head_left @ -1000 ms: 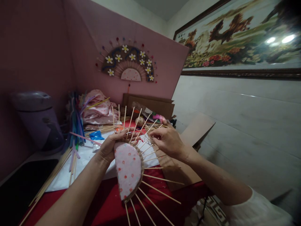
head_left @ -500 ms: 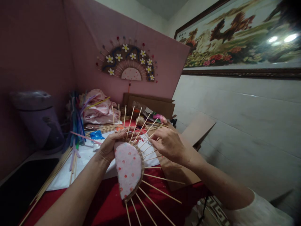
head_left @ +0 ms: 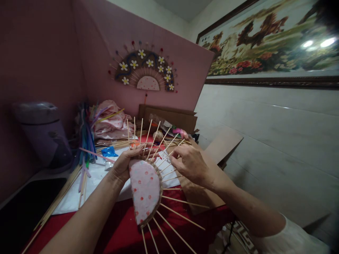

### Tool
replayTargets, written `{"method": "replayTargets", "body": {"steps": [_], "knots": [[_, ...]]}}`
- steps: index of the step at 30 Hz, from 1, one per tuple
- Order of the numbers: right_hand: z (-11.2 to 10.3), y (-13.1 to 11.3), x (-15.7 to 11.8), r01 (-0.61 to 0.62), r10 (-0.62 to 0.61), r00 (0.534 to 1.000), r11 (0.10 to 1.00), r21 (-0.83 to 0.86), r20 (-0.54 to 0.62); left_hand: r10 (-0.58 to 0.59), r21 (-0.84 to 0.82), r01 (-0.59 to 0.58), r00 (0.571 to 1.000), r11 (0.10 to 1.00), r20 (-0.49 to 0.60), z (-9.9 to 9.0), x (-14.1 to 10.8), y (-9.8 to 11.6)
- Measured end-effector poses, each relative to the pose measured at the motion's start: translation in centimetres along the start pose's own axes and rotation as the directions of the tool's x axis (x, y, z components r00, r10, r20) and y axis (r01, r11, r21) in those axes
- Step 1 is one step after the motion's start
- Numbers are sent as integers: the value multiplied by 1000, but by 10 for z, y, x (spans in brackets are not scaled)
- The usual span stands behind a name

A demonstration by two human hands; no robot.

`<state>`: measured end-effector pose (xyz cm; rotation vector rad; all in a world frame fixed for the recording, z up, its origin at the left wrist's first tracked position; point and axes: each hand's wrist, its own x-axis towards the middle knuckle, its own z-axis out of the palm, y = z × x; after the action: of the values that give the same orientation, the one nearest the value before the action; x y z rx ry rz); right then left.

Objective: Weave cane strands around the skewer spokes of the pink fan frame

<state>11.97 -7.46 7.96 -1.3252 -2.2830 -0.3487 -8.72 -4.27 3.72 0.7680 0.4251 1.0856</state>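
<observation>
A half-round piece covered in pink dotted cloth (head_left: 145, 190), its curved edge bound with twine, is tilted toward me. Several thin wooden sticks (head_left: 182, 201) fan out from that edge. My left hand (head_left: 129, 160) grips the piece at its upper end, its fingers reaching behind the upper sticks. On the right side of the fan, my right hand (head_left: 189, 162) has its thumb and fingers pinched together around one of the sticks. Its fingertips partly cover that stick.
Loose sticks (head_left: 57, 197), pipe cleaners (head_left: 88, 141) and a blue packet (head_left: 109, 151) lie on the left. A twine ball (head_left: 158, 135) sits behind the fan. Cardboard (head_left: 198, 190) lies at right. A finished flower-trimmed fan (head_left: 148, 70) hangs on the pink board.
My right hand has shifted very slightly to the right along the stick. The fan piece and my left hand stay almost where they were.
</observation>
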Motion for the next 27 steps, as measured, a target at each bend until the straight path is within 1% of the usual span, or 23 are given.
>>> {"method": "replayTargets", "body": {"steps": [7, 11, 22, 27], "knots": [[1, 0, 1, -33, 33, 999, 999, -11, -10, -15, -2, 15, 1000, 1000, -6, -2, 0, 0], [0, -1, 2, -49, 49, 999, 999, -23, 5, -8, -16, 8, 1000, 1000, 28, -4, 1, -1], [2, -3, 3, -49, 49, 999, 998, -30, 0, 0, -34, 2, 999, 999, 38, -4, 1, -1], [2, -2, 4, -50, 50, 999, 998, -41, 5, -5, -34, 7, 998, 999, 59, -4, 0, -1]]}}
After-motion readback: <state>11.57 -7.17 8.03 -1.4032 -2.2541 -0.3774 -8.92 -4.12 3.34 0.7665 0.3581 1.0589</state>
